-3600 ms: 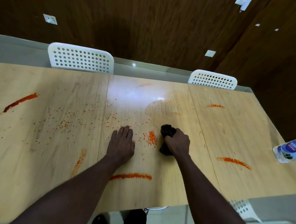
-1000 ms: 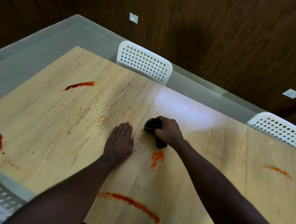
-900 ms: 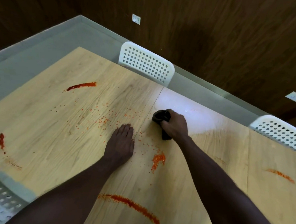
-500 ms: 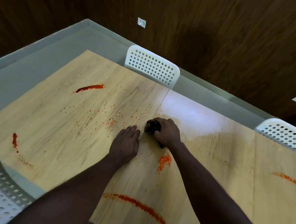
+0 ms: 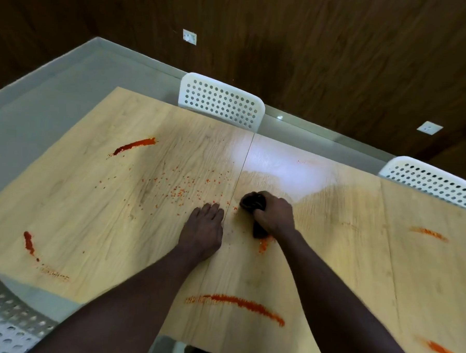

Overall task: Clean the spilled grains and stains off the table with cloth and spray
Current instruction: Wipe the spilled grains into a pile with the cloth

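1. Cloth point(image 5: 253, 203), dark and bunched into a roll, lies on the light wooden worktop point(image 5: 89, 209) just right of the panel seam point(image 5: 244, 163).
2. The cloth's long axis runs near to far. Its rounded far end points away and slightly left, and its near end pokes out below the palm.
3. The right hand point(image 5: 274, 216) grips the cloth, fingers point(image 5: 262, 211) curled round it.
4. The left hand point(image 5: 203, 230) rests flat just left of the seam, its fingers straight, pressed together and pointing away.
5. Scattered orange grains point(image 5: 182, 191) lie beyond the left hand. A small orange heap point(image 5: 263, 244) touches the cloth's near end.
6. A long red streak point(image 5: 236, 304) crosses the worktop between the forearms. A shorter red streak point(image 5: 135, 146) lies far left.
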